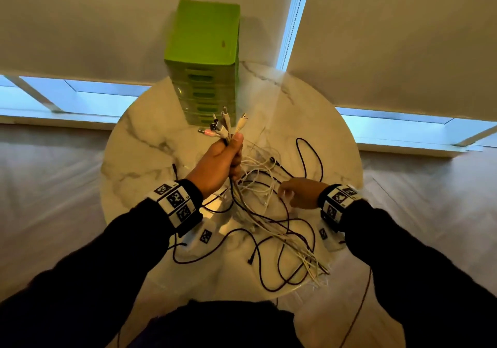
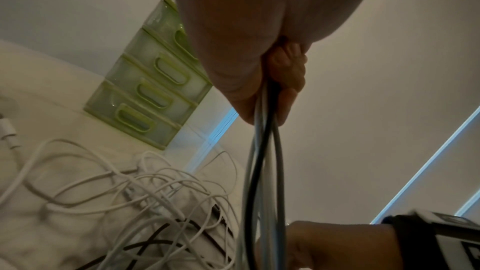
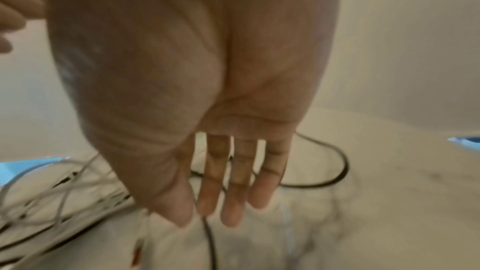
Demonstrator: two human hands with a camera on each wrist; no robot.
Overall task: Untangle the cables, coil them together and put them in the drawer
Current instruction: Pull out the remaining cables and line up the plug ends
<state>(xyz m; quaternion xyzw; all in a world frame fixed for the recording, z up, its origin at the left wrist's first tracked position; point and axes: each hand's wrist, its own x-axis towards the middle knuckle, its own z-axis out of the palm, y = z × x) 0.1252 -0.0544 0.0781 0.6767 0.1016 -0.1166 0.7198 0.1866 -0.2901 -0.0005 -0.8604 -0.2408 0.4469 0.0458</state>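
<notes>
My left hand (image 1: pixel 230 156) is raised above the round marble table (image 1: pixel 139 138) and grips a bundle of cable ends, with the USB plugs (image 1: pixel 224 126) fanning out above the fist. Below the fist (image 2: pixel 270 81) the gripped strands (image 2: pixel 262 151) hang down. A loose tangle of white cables (image 1: pixel 262 183) and black cables (image 1: pixel 309 159) lies on the table and trails to the near edge. My right hand (image 1: pixel 295 191) hovers low over the tangle; its fingers (image 3: pixel 221 188) are straight and spread, with a black cable (image 3: pixel 210 243) just beneath them. The green drawer unit (image 1: pixel 204 60) stands at the table's far side with all its drawers shut.
The stack of drawer fronts (image 2: pixel 145 98) faces me. One black cable (image 1: pixel 357 312) hangs off the near right edge towards the floor. Drawn window blinds (image 1: pixel 390 38) are behind the table. Bare marble (image 1: pixel 282 95) shows to the right of the drawers.
</notes>
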